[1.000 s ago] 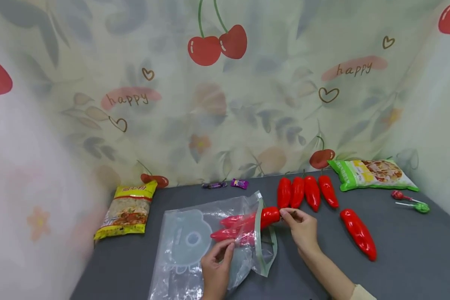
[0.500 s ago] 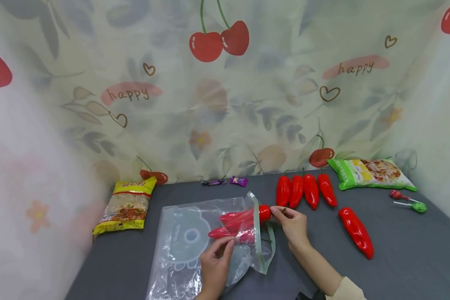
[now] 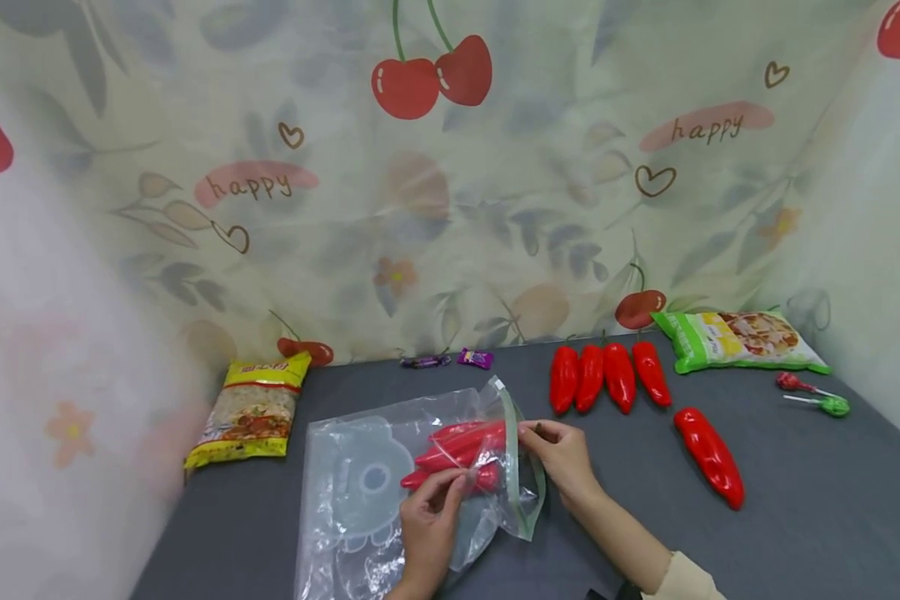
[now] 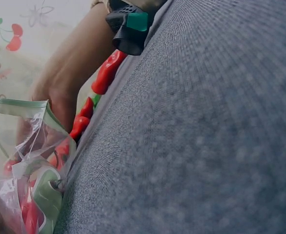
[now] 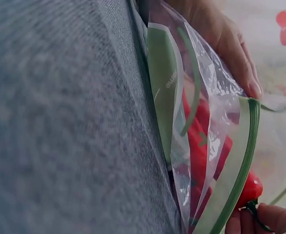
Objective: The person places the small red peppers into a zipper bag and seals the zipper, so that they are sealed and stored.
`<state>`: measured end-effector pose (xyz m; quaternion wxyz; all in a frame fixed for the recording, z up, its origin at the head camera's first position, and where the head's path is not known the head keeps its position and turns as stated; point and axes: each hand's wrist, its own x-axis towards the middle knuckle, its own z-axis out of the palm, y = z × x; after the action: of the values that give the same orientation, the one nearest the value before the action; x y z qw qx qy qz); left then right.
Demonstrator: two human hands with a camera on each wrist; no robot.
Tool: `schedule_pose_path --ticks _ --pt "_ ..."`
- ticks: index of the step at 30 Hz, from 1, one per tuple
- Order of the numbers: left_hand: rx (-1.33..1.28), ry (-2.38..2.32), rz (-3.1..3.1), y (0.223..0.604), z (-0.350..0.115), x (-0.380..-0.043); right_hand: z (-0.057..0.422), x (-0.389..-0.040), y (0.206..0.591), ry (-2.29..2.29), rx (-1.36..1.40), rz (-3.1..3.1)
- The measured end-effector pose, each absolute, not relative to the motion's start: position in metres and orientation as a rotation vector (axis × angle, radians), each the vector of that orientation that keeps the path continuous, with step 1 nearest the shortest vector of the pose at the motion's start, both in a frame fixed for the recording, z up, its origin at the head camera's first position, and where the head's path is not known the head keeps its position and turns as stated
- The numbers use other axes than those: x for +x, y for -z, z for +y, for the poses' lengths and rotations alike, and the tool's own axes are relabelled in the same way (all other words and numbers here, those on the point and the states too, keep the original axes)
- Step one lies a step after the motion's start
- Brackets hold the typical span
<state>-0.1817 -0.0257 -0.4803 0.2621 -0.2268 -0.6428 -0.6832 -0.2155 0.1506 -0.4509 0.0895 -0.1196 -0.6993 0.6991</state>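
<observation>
While pinching film of clear zip bag (image 3: 322,500) btwn thumb & finger of L hand (image 3: 429,525) at bag's 6 o'c, also grasping held pepper (image 5: 251,189) by its stem w/ R hand (image 3: 558,454) at 3 o'c. Lying mostly inside bag mouth, cap by green zip strip (image 3: 512,467), alongside bagged peppers (image 3: 414,480).

Reading clock from bag as centre, 12 = far side. Spreading out under all this: dark-grey table (image 3: 795,533), matte, showing fine weave in wrist views. Running back to pale printed curtain (image 3: 510,242) at 12 o'c, bearing cherries, leaves, hearts & "happy" twice; rising pale at 9 & 3 o'c too.

Lining far edge: two wrapped sweets (image 3: 476,358) at 12 o'c, four peppers (image 3: 619,379) side by side at 2 o'c, then green pack (image 3: 757,340) farther out, nr far R corner. Reaching L edge at 10 o'c: yellow pack (image 3: 247,417). Sitting nr R edge, btwn 2 & 3 o'c: two lollipops (image 3: 834,406).

Finding widest stretch of cloth at 4 o'c, btwn R forearm & R edge, nearer than lone pepper (image 3: 708,458) at 3 o'c. Seeing narrower strips btwn bag & yellow pack, also btwn R hand & lone pepper.
</observation>
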Motion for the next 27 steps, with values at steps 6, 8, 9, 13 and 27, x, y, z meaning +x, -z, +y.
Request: schedule_pose_path --ticks 6,8,9,13,27 --pt "-0.597 1.816 -1.760 0.472 -0.021 -0.180 0.167 -0.215 0.452 -2.266 -0.267 -1.951" --pt "-0.601 1.820 -1.784 0.475 -0.021 -0.182 0.179 -0.214 0.450 -2.285 -0.198 -1.917" --pt "-0.597 1.839 -1.801 0.478 -0.021 -0.184 0.188 -0.215 0.451 -2.284 -0.125 -1.892" --pt "-0.588 1.905 -1.849 0.486 -0.022 -0.193 0.232 -0.210 0.444 -2.215 -0.007 -1.868" --pt "-0.567 1.837 -1.801 0.462 -0.036 -0.179 0.352 -0.191 0.428 -1.741 -0.631 -2.319"
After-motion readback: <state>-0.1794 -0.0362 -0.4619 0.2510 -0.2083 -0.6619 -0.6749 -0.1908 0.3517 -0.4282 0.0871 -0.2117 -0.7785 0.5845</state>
